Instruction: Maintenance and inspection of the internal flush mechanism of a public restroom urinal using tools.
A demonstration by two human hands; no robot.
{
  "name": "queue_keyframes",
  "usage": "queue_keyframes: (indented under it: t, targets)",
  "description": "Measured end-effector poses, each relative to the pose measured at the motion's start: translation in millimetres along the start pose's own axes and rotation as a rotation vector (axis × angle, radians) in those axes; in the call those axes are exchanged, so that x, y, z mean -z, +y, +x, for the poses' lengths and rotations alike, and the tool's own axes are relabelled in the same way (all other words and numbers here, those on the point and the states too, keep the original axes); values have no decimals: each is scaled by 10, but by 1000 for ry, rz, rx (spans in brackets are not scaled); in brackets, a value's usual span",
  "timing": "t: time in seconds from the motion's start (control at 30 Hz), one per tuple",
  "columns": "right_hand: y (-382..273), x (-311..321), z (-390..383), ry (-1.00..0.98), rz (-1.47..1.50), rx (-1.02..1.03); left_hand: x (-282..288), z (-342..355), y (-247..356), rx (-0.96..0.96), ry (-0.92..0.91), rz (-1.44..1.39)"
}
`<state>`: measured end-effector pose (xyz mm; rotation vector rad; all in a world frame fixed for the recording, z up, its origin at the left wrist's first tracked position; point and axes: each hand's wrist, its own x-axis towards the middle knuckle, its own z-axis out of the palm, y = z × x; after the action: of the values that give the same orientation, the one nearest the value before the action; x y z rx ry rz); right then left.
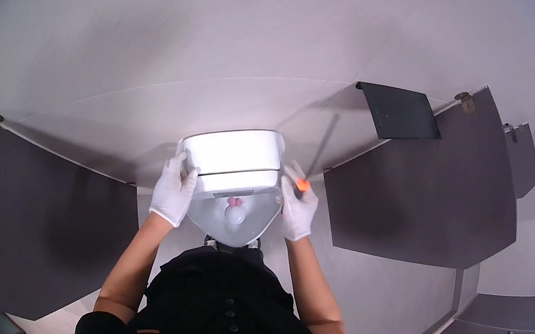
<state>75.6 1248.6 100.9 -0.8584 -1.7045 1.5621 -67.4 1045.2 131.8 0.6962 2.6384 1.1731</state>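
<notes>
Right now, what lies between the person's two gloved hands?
In the head view, the urinal's white upper casing and part of its bowl lie between the left hand and the right hand.

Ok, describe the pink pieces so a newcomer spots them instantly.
Find the white urinal on the wall, between the left hand and right hand. In its bowl, below the boxy top, small round pink pieces sit together next to a white dome. Only they are pink; dome and bowl are pale.
</notes>
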Motion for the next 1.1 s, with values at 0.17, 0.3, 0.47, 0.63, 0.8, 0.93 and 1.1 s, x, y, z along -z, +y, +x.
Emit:
queue_keyframes:
  t: [0.17,0.3,0.47,0.63,0.8,0.93,1.1]
  targets:
    - [98,380,-531,91,0,-141,211,-169,-313,61,-32,-40]
    - [600,742,-1062,264,-64,-393,64,-269,-926,158,-112,-146]
    - [1134,1088,-1825,415,19,-615,-140,-474,-1586,176,-224,-126]
    - [1469,1537,-2461,360,59,-883,-214,-669,-1548,125,-254,-45]
    - [1759,2087,-2794,262,-60,-908,-134,-954,-1091,180,-315,-11]
    - [2301,2785,-3158,186,-115,-1045,-217,-1407,-958,137,-270,67]
    - [2720,3791,-3776,136,-86,-1077,-582,-2372,-834,127,-296,204]
